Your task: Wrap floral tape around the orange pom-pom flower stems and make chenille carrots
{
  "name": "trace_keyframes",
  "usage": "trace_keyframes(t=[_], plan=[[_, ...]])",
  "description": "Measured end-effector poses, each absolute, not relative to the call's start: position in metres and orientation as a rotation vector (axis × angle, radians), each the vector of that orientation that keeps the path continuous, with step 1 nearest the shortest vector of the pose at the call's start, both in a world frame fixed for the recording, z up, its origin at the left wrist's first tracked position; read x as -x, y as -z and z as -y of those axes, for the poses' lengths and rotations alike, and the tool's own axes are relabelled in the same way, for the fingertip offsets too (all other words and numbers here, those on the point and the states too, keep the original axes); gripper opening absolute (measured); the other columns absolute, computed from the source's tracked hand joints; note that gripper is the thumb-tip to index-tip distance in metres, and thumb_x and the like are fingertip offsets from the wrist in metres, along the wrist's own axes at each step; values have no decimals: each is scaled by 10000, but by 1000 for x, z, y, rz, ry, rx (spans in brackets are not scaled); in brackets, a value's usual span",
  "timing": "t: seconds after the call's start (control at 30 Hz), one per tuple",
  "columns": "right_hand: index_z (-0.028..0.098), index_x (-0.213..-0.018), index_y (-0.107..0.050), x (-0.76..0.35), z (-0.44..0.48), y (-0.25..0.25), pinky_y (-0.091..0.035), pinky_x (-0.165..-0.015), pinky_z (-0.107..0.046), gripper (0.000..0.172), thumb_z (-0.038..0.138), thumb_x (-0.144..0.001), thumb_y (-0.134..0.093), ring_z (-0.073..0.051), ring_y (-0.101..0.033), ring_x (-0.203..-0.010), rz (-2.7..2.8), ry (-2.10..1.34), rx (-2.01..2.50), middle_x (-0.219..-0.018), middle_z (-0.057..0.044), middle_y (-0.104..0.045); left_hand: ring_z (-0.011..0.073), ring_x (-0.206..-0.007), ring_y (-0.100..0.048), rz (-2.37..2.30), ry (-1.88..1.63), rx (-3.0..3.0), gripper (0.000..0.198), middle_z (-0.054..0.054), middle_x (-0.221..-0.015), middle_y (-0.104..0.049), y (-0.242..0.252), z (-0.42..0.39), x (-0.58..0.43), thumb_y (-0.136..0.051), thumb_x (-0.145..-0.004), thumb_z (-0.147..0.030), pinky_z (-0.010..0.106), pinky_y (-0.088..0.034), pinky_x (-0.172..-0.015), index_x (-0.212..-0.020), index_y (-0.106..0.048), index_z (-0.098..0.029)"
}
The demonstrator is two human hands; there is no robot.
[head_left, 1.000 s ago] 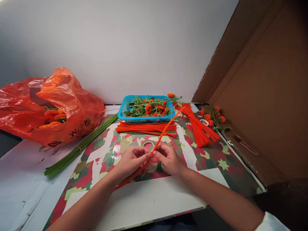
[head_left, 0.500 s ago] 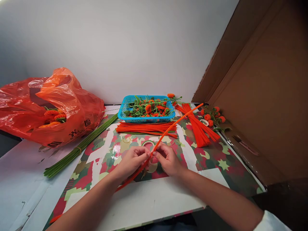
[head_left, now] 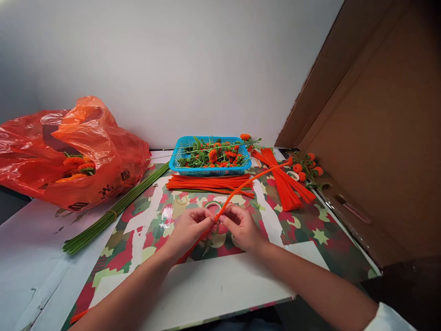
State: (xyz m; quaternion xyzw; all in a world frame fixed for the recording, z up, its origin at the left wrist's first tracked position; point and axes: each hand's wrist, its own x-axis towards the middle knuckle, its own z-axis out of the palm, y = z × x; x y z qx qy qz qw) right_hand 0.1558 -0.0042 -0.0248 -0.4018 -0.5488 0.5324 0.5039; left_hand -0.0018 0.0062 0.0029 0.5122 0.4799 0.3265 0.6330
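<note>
Over the middle of the table, my left hand (head_left: 195, 226) pinches an orange pipe cleaner (head_left: 237, 189) between thumb and fingers. Right beside it, my right hand (head_left: 243, 227) is closed on the same pipe cleaner, thumb against the fingertips. One end reaches up and right in a curve toward the orange bundle; the other slants down left, partly behind my left hand. Whether it is twisted between my fingertips is too small to tell. A roll of tape (head_left: 213, 207) lies just behind my hands.
Behind lies a stack of orange pipe cleaners (head_left: 206, 182), then a blue basket (head_left: 210, 172) of orange flowers. Crossed orange bundles (head_left: 284, 186) and loose flowers (head_left: 308, 166) are at right. Green pipe cleaners (head_left: 113, 212) and a red plastic bag (head_left: 113, 151) occupy the left. Cardboard (head_left: 372, 128) walls the right.
The pipe cleaner's far end has dipped and now bows, where it was straight before. Its lower left end shows less below my left hand. Both hands stay nearly in place.
</note>
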Motion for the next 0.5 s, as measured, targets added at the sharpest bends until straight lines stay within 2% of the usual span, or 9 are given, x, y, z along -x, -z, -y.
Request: trace_keyframes(t=[0.27,0.5], plan=[[181,-772,-639,-155,4,28,-497,-596,-239,81,250,-788,-601,-134,-607,-683,1285,-1308,990,-739,-7,-640,85,-469,-488,-1148,-776,-1368,208,-13,-533,-565,0,-5,2,-624,-734,-326,180,-379,-429,-632,-575,-152],[169,-771,-641,-155,4,29,-514,-602,-239,61,211,-751,-601,-138,-630,-671,1241,-1340,1027,-715,-6,-662,90,-490,-501,-1130,-728,-1346,203,12,-592,-609,2,-6,1,-604,-735,-314,191,-400,-451,-624,-563,-149]])
